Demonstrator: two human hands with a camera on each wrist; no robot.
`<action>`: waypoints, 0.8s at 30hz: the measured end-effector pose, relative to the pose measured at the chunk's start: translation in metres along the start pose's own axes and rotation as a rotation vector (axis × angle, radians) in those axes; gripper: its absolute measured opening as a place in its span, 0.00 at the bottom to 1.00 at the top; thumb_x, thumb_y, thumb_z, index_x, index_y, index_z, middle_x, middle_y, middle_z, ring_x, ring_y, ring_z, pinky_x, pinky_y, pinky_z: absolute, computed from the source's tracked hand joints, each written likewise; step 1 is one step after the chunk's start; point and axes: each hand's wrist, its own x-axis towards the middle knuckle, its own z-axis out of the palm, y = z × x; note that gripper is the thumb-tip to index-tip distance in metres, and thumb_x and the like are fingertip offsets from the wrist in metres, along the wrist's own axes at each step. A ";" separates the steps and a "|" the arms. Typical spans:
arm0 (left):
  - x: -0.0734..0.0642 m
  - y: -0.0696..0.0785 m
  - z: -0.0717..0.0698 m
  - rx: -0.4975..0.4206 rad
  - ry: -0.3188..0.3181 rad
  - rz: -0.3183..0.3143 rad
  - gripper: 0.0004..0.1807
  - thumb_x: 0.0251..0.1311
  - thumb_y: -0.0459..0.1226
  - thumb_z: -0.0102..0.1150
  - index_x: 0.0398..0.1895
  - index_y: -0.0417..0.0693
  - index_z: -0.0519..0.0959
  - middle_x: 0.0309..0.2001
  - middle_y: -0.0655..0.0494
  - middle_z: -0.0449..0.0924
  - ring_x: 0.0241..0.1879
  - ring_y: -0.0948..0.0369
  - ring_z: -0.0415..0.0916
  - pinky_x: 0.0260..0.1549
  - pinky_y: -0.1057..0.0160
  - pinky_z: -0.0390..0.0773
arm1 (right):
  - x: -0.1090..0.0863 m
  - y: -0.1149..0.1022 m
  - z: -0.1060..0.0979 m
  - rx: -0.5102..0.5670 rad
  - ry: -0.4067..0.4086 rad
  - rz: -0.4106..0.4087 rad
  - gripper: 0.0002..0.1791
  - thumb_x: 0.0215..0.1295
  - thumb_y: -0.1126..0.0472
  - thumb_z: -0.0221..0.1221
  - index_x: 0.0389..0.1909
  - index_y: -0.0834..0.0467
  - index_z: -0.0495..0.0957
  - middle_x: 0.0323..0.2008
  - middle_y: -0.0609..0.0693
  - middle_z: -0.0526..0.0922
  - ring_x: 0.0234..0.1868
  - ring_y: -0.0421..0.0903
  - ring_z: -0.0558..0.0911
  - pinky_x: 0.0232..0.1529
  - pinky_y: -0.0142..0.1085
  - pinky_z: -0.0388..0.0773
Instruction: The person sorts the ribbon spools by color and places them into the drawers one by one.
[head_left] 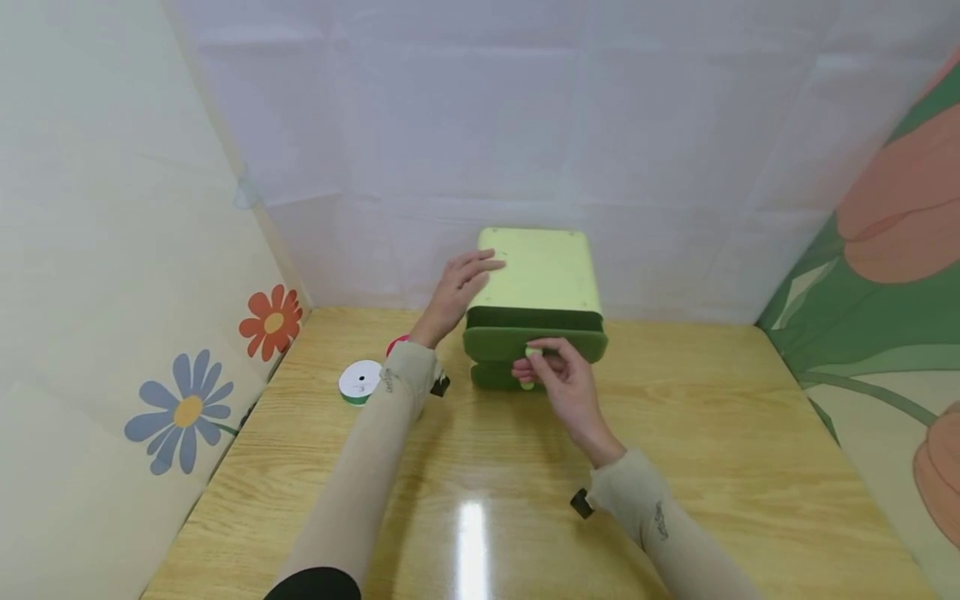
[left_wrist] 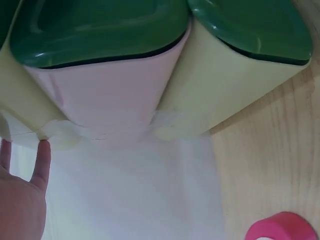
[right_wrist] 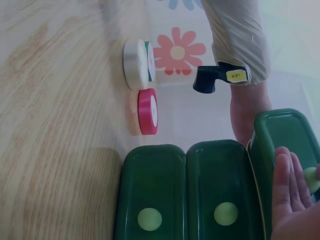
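A small drawer cabinet (head_left: 540,267) with a pale yellow-green top stands at the back of the table. Its top drawer (head_left: 495,343), dark green, is pulled partly out, leaving a dark gap under the cabinet top. My right hand (head_left: 566,385) pinches that drawer's light green knob (right_wrist: 311,179) between thumb and fingers. Below it, two other green drawers (right_wrist: 152,185) with round knobs are closed in the right wrist view. With fingers extended, my left hand (head_left: 456,292) rests against the cabinet's upper left edge; in the left wrist view its fingertips touch the cabinet's side.
Left of the cabinet are ribbon spools: a white one (right_wrist: 134,65), a green one with a white face (head_left: 361,380) and a pink-red one (right_wrist: 147,111). A white sheet (head_left: 420,150) hangs behind the table. Flower-printed panels (head_left: 187,408) stand at both sides.
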 end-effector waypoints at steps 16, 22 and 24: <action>0.003 0.019 -0.018 0.265 -0.256 0.169 0.30 0.81 0.52 0.34 0.83 0.67 0.53 0.84 0.63 0.45 0.84 0.63 0.33 0.82 0.49 0.36 | -0.005 0.000 -0.001 0.015 -0.013 -0.005 0.13 0.78 0.65 0.56 0.57 0.68 0.75 0.45 0.75 0.85 0.39 0.47 0.91 0.48 0.57 0.86; 0.000 0.018 -0.017 0.249 -0.269 0.160 0.28 0.81 0.52 0.34 0.81 0.66 0.60 0.83 0.63 0.52 0.84 0.63 0.39 0.82 0.46 0.42 | -0.006 -0.001 -0.001 0.014 -0.018 -0.008 0.13 0.78 0.65 0.56 0.57 0.68 0.74 0.45 0.75 0.85 0.39 0.47 0.91 0.48 0.55 0.87; 0.000 0.018 -0.016 0.251 -0.268 0.164 0.28 0.81 0.52 0.34 0.81 0.66 0.61 0.83 0.63 0.53 0.84 0.63 0.40 0.82 0.46 0.42 | -0.006 -0.001 -0.001 0.015 -0.015 -0.008 0.13 0.78 0.66 0.56 0.57 0.68 0.74 0.45 0.75 0.85 0.39 0.47 0.91 0.48 0.56 0.87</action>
